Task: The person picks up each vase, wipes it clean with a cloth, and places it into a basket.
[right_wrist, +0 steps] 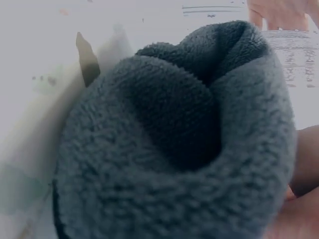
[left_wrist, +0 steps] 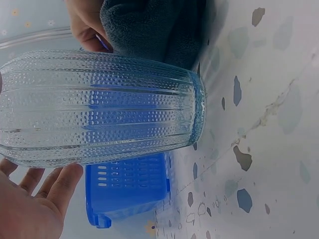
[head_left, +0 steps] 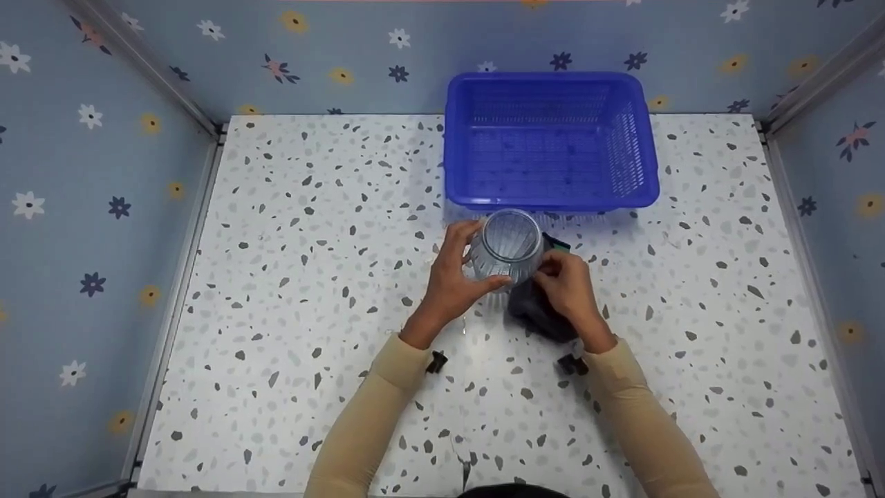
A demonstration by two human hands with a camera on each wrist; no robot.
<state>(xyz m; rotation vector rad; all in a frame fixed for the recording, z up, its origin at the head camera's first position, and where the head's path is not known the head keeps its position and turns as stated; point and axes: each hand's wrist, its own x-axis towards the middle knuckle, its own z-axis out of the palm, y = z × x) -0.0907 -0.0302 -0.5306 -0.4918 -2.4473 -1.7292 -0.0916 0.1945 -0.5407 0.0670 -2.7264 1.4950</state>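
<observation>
My left hand (head_left: 446, 277) is curled round a clear ribbed glass jar (head_left: 510, 266), thumb on the near side and fingers on the far side. The jar's mouth faces up; whether its base touches the table I cannot tell. Against its right side, my right hand (head_left: 570, 283) grips a dark grey towel (head_left: 538, 315). In the left wrist view the fluffy towel (left_wrist: 149, 32) lies beside the dimpled glass of the jar (left_wrist: 139, 112). The bunched towel (right_wrist: 174, 199) fills most of the right wrist view and hides the right fingertips.
A blue plastic basket (head_left: 553, 202) stands just beyond the jar, near the back wall. By the right hand, a small green and black piece (head_left: 559, 243) shows at the towel's far end. Flower-patterned panels (head_left: 90, 207) enclose the speckled white table (head_left: 290, 332) on the left, back and right.
</observation>
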